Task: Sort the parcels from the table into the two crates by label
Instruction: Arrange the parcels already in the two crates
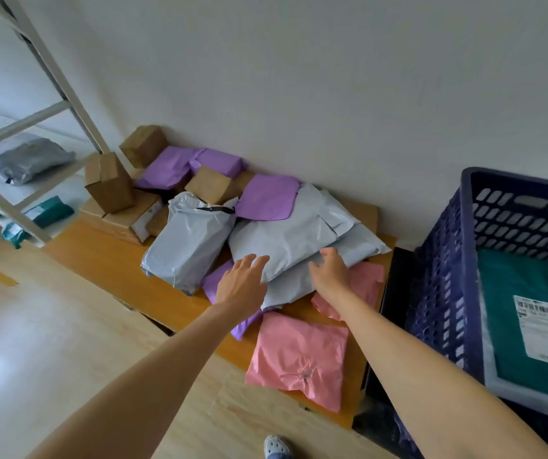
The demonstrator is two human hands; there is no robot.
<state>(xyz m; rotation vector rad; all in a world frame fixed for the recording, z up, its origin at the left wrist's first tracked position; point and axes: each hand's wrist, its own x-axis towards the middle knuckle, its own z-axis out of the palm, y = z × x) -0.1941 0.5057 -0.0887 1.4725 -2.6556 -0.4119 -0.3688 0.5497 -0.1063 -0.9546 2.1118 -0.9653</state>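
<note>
Two bare forearms [153,376] stretched out toward the large grey parcel [285,240] at the middle of the wooden surface [107,260]. Nearest of all, on the floor [50,326] well short of that parcel, the toe of a pale shoe [277,447]. Next, a crumpled pink parcel [299,356] flat at the near edge of the surface, in front of the grey parcel; a second pink parcel [365,283] just right of its near corner. Right of the grey parcel and off the surface, a dark blue crate [448,276] holding a teal parcel [531,293], white label face up.

Left hand [242,286] spread, fingers straight, fingertips at the grey parcel's near-left edge, above a purple parcel [214,279] showing from beneath. Right hand [332,270] on the grey parcel's near-right edge, fingers bent, thumb spread; gripping or merely resting, cannot tell.

Left of the grey parcel, touching it, a bulging pale grey parcel [186,240]. On its far edge, a flat purple parcel [269,197]. Beyond that, brown cardboard boxes [110,183] and more purple parcels [170,167] against the wall [332,77]. Far left of the grey parcel, a metal shelf rack [77,104] carrying a grey bag [30,160] and teal packets [52,210].
</note>
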